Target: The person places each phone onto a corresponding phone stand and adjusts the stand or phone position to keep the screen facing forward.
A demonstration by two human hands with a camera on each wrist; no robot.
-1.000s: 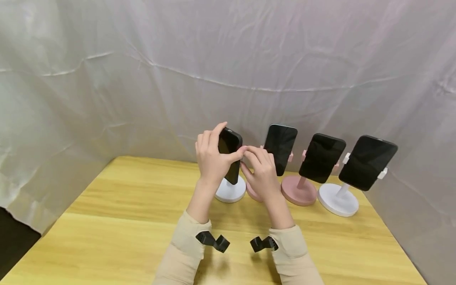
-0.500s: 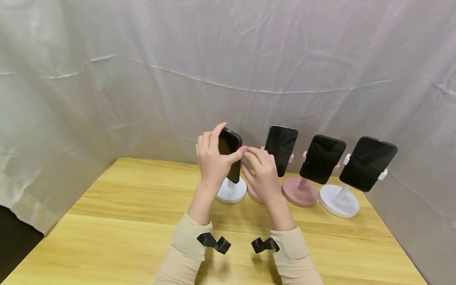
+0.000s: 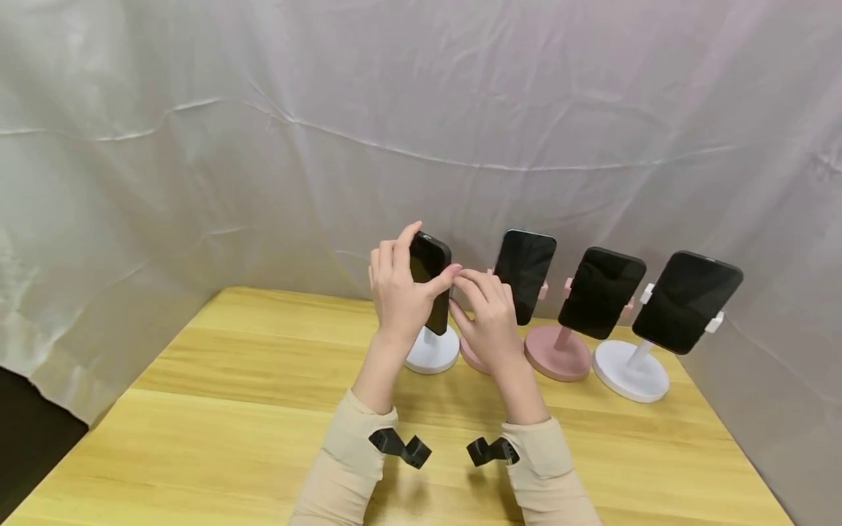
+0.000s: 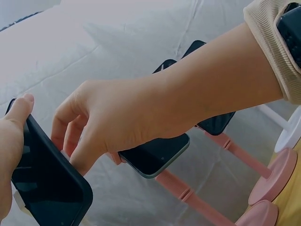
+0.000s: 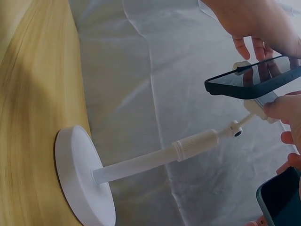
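Note:
My left hand (image 3: 401, 296) grips a black phone (image 3: 429, 267) by its sides, fingers along the left edge and thumb reaching across to the right one. The phone sits tilted at the head of a white phone stand, whose round base (image 3: 433, 352) rests on the table. In the right wrist view, the stand's ribbed pole (image 5: 197, 145) leads up to a white clamp (image 5: 254, 107) behind the phone. My right hand (image 3: 487, 318) pinches at this clamp by the phone's right edge, its fingertips close to my left thumb. Part of the clamp is hidden by the hands.
To the right, phones stand on a pink stand (image 3: 470, 354) partly behind my right hand, another pink stand (image 3: 558, 353), and a white stand (image 3: 630, 371). The wooden table (image 3: 230, 409) extends left and forward. A grey curtain (image 3: 395, 109) hangs behind.
The head view has shifted a little, so everything appears slightly further right. Both hands keep nearly the same hold at the phone and clamp.

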